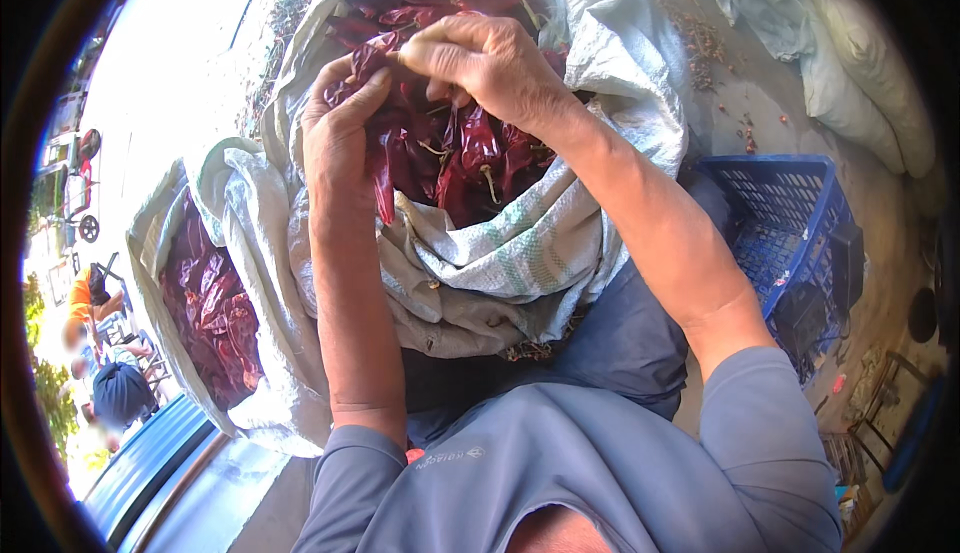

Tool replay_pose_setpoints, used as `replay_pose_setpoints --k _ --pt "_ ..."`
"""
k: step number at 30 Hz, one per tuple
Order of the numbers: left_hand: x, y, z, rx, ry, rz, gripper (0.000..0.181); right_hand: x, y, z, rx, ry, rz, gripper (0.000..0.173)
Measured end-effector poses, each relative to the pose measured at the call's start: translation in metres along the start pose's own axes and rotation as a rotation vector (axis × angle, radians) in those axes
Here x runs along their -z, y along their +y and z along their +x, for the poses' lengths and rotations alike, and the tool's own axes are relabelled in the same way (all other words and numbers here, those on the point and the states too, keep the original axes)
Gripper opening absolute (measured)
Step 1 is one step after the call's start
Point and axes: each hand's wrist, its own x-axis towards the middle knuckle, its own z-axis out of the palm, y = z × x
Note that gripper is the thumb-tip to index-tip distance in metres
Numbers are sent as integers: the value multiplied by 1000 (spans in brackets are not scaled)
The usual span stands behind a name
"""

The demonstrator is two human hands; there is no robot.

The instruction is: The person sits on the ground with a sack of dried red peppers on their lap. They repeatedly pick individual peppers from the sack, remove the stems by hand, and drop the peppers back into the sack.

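Dried red chilli peppers (480, 140) fill a large white woven sack (517, 242) with its rim rolled down, in front of me. Above them, my left hand (345, 99) grips a dark red dried chilli (371, 58) between thumb and fingers. My right hand (487, 62) is close beside it, thumb and forefinger pinched together at the stem end of that chilli. The stem is mostly hidden by the fingertips. A second woven sack (259, 275) stands at the left, with more dried chillies (217, 305) inside.
A blue plastic crate (780, 170) stands on the floor at the right, with a dark object at its side. Full white sacks (847, 95) lie at upper right, near scattered plant debris (701, 47). Several people are at far left, beyond a blue corrugated panel (154, 463).
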Motion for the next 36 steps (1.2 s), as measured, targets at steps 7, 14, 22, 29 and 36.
replay_pose_setpoints --k 7,14,22,29,36 --pt "5 -7 6 -120 35 19 14 -27 61 20 140 -31 -959 21" --pt "4 2 2 -71 126 157 14 -9 51 35 109 185 -496 35" --pt "-2 3 -1 -1 13 202 17 -5 31 18 125 145 -41 19" --pt "19 7 3 245 -105 111 38 -11 20 13 669 158 -334 17" --pt "-6 6 -4 16 -15 89 14 -1 18 -5 480 68 -220 18"
